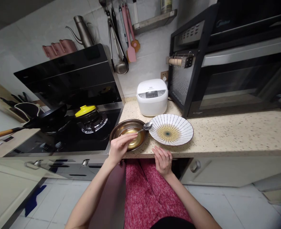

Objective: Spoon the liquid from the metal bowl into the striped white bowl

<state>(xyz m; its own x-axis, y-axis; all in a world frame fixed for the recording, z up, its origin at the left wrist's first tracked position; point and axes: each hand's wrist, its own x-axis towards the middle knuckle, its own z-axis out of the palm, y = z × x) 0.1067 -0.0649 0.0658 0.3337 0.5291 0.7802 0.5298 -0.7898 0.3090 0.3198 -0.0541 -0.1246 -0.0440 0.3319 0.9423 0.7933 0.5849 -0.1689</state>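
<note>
My left hand (pixel 121 144) is closed on the handle of a metal spoon (pixel 147 126). The spoon's bowl end points right, over the gap between a metal basin and a plate. The steel basin (pixel 115 128) sits under and beyond my left hand; its bottom looks golden, and I cannot tell whether that is liquid or reflection. To its right lies a wide white plate (pixel 187 127) with dark radiating lines and a yellowish patch around its centre. My right hand (pixel 163 160) rests at the counter's front edge just below the plate, fingers loosely stretched and holding nothing.
Behind the plate stands a white rice cooker (pixel 152 98). At left, a gas stove (pixel 102 143) carries a pot with a yellow lid (pixel 85 110) and a wok with a wooden handle (pixel 3 133). A black oven (pixel 241 86) occupies the right. Utensils (pixel 121 41) hang on the wall.
</note>
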